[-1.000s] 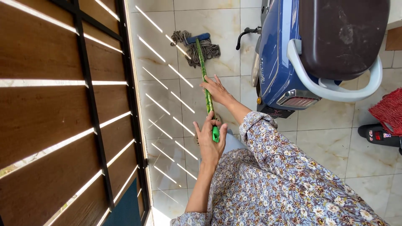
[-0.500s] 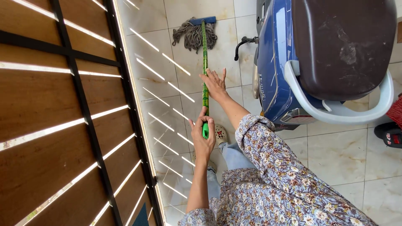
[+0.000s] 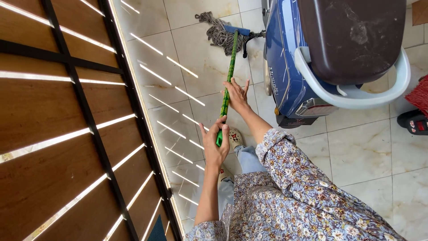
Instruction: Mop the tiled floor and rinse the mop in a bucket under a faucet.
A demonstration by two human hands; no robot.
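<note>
Long mop with a green patterned pole [image 3: 228, 73] and a grey string head on a blue clamp [image 3: 221, 35]: held slanted across the pale glossy floor tiles [image 3: 361, 151], pole running from about 6 o'clock near the body up towards 12 o'clock. String head lying flat on the tiles at the far end, spread to about 11 o'clock, its blue clamp just beside the front of the blue scooter [image 3: 285, 67] at 3 o'clock.

Left hand [image 3: 215, 145] clamped round the bright green end cap of the pole, thumb up along it. Right hand [image 3: 237, 94] higher on the pole, palm against it, fingers spread rather than fully wrapped.

As for progress: mopping judged to be in mid-stroke, head down and working the strip between the wooden slatted gate [image 3: 58, 134] at 9 o'clock and the scooter. No plain wet sheen or clear line between cleaned and uncleaned tile to be made out under the stripes of sunlight, so share already covered cannot be told. Floor beneath and behind the scooter, and the tiles towards 4 o'clock by the dark shoe [image 3: 412, 121] and red woven item [image 3: 419, 94], probably still to be reached.

Nearer the body: floral sleeve [image 3: 285, 160], jeans, and a light shoe [image 3: 234, 136] planted just below the pole.
</note>
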